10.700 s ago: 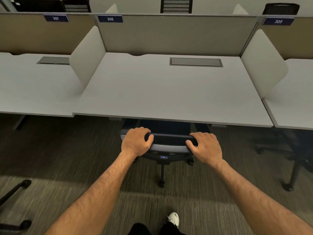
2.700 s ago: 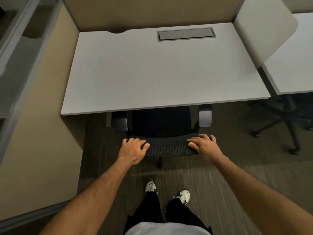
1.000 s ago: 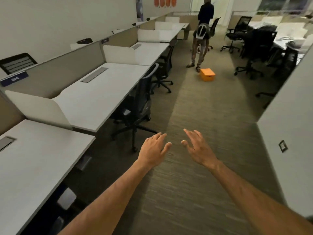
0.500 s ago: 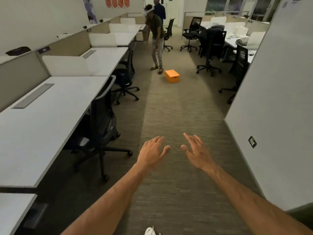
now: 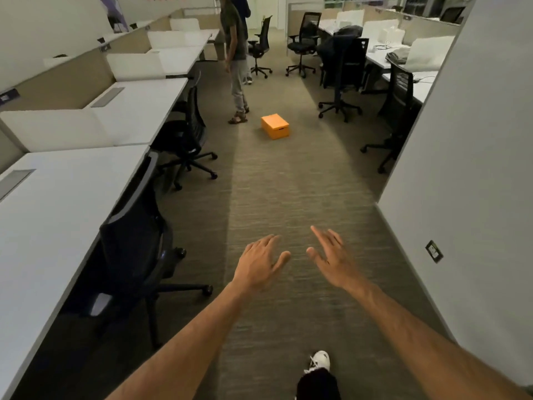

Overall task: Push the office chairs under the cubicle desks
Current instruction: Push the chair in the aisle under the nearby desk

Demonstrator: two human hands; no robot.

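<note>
No text is legible; a small dark nameplate (image 5: 5, 97) on the cubicle partition (image 5: 66, 82) is too blurred to read.

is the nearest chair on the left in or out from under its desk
Mostly in: the nearest chair has its backrest against the desk edge, with only its wheeled base out.

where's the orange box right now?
Head view: the orange box sits on the aisle carpet, upper centre of frame, just right of the feet of a standing person and well ahead of both empty hands.
</note>
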